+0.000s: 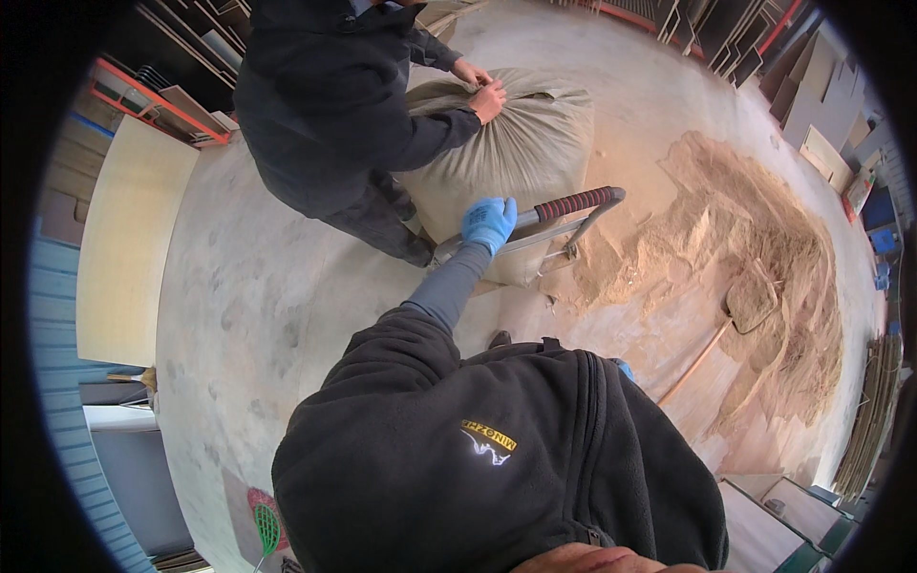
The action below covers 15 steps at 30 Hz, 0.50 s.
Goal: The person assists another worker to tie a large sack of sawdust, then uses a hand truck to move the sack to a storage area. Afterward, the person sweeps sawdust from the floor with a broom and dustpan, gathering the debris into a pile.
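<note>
My left hand [489,224], in a blue glove, is closed round the bar of a metal hand truck [573,203] with a red-and-black striped grip on its right side. Just beyond the bar stands a big, full beige sack [521,143], its top gathered into folds. A co-worker in dark clothes leans in from the left, both bare hands [484,95] on the gathered cloth. Only a scrap of blue glove shows of my right hand [624,369], beside my black jacket; its fingers are hidden.
To the right, a heap of sawdust-like material [745,220] spreads over the concrete floor, with a shovel [752,298] lying on it. A pale board [134,239] leans at the left. Low on the left is a green fly swatter [267,527]. Racks line the back.
</note>
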Available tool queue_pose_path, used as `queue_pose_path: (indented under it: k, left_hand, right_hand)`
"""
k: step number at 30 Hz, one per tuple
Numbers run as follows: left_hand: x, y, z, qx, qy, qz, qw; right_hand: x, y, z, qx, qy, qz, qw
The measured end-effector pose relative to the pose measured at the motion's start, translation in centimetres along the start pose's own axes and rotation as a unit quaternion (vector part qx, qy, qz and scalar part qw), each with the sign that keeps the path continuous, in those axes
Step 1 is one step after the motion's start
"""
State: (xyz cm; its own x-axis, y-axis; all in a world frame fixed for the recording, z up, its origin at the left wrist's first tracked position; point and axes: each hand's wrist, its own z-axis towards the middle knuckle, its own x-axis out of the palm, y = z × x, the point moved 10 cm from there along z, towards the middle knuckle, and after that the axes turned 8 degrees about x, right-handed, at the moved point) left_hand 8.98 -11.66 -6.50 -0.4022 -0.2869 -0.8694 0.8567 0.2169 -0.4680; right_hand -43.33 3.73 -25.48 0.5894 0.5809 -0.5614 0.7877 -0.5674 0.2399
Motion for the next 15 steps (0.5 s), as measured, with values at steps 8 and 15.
queue_pose_path:
  k: [8,15]
  left_hand:
    - [0.2,0.2,0.0,-0.003,0.011,-0.020,1.000]
    - [0.0,0.1,-0.1,-0.003,0.008,-0.017,1.000]
  right_hand:
    - [0.9,2.9,-1.6,-0.033,-0.001,0.012,0.999]
    - [2.2,1.5,-0.3,0.002,-0.005,0.003,1.000]
